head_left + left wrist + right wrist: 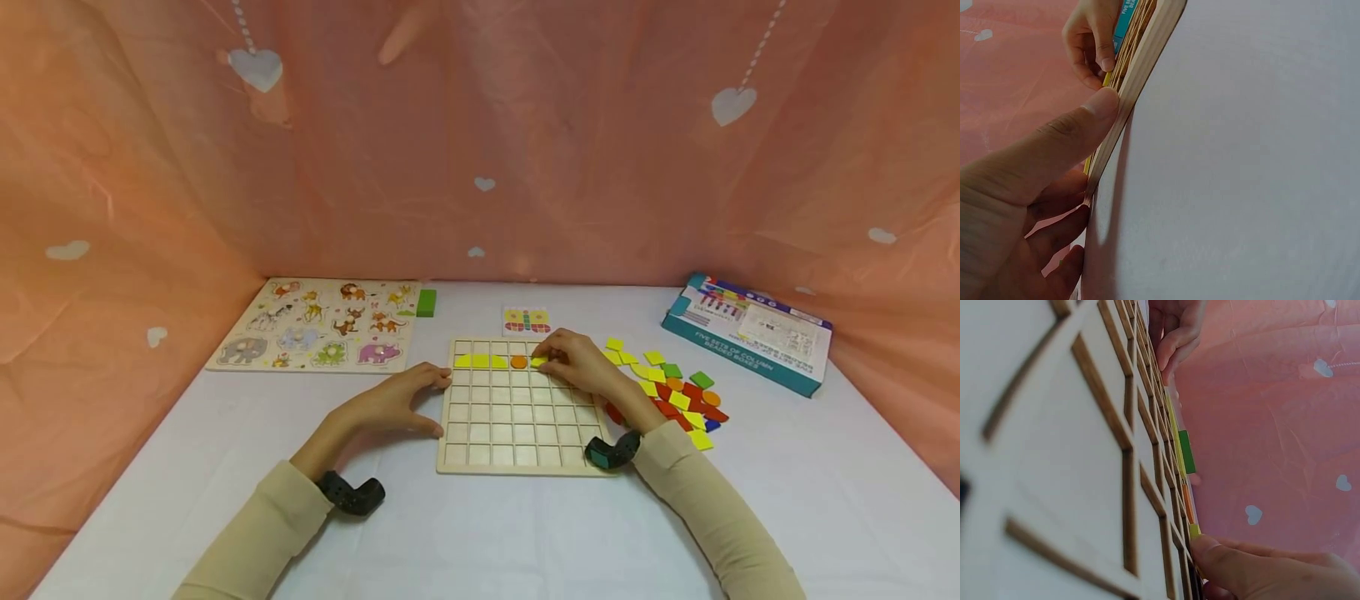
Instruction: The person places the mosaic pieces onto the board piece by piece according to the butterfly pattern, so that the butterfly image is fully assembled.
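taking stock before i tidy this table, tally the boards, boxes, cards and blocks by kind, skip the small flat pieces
Boards: 2, the grid board and the animal puzzle board
Boxes: 1, the teal-sided box
Cards: 1, the picture card
Blocks: 1, the green block
Total: 5

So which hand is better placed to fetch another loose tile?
Probably the right hand: the loose tiles lie on its side of the board, though it would first have to release the yellow tile it pinches. The left hand touches the board's opposite edge, farther from them.
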### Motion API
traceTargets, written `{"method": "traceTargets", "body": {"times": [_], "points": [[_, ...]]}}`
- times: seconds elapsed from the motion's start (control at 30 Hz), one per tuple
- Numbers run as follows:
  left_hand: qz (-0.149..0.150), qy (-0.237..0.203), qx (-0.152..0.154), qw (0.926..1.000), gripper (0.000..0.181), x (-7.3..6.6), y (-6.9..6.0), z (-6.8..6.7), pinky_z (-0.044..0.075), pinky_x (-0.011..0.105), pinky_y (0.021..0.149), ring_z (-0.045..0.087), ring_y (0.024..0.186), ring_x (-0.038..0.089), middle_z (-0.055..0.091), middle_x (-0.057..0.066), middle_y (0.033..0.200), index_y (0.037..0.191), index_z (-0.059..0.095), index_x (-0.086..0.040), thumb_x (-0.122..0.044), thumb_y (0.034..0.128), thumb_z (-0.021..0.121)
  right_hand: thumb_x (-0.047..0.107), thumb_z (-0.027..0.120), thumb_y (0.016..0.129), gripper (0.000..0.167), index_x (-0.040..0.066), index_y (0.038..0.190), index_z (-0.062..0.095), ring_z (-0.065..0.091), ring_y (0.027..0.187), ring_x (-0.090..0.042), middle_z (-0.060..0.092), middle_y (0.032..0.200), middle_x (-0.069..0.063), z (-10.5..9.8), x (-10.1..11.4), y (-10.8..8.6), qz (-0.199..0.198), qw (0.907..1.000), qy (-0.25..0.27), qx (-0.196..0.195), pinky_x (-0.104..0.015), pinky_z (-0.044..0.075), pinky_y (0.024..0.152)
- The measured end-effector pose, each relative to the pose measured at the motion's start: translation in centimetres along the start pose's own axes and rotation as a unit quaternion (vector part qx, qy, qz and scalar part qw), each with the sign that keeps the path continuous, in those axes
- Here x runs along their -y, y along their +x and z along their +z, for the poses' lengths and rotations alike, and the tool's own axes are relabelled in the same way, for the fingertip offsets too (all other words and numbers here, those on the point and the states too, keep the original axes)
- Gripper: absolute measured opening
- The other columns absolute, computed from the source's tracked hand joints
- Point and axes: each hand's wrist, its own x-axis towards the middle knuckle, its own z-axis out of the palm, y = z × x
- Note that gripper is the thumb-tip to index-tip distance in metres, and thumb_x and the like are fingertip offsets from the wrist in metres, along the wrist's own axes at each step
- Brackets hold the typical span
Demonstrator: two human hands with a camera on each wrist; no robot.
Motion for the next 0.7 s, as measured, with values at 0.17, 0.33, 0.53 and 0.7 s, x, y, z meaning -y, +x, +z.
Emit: {"method": "traceTargets", "body": {"times": [0.17,0.33,0.53,0.7], "points": [[-0.006,-0.006,0.005,1.0,0.068,0.1,0.11,0.1,0.027,0.046,0.11,0.036,0.131,0.029,0.043,0.013,0.14,0.125,0.053,0.0,-0.031,0.0711,0.08,0.01,0.067,0.085,0.019,0.005,0.103,0.068,0.053,0.082,-0.018,0.06,0.099,-0.009,0.11,-0.12,-0.15,0.01,0.9999,0.01,0.005,-0.031,0.047,0.071],[-0.006,-0.009,0.001,0.9999,0.068,0.04,0.07,0.11,0.027,0.046,0.11,0.037,0.131,0.029,0.043,0.013,0.14,0.125,0.054,0.0,-0.031,0.0707,0.081,0.012,0.067,0.085,0.02,0.006,0.104,0.069,0.053,0.083,-0.018,0.06,0.101,-0.009,0.28,-0.21,-0.16,0.023,0.9995,0.02,0.003,-0.032,0.047,0.072],[-0.002,-0.013,-0.001,0.9999,0.067,0.14,0.07,0.02,0.027,0.046,0.11,0.036,0.131,0.03,0.043,0.014,0.14,0.124,0.053,0.0,-0.031,0.0708,0.081,0.011,0.066,0.086,0.018,0.007,0.103,0.069,0.05,0.079,-0.017,0.057,0.1,-0.009,0.44,-0.52,-0.08,0.023,0.9993,0.03,0.001,-0.029,0.045,0.068],[-0.008,-0.011,0.0,0.9999,0.068,0.22,0.17,0.06,0.026,0.045,0.11,0.036,0.131,0.03,0.042,0.013,0.14,0.124,0.053,0.0,-0.03,0.0701,0.081,0.011,0.066,0.086,0.019,0.006,0.104,0.069,0.05,0.081,-0.018,0.057,0.099,-0.009,0.33,-0.64,-0.12,0.012,0.9991,0.04,0.007,-0.028,0.044,0.068]]}}
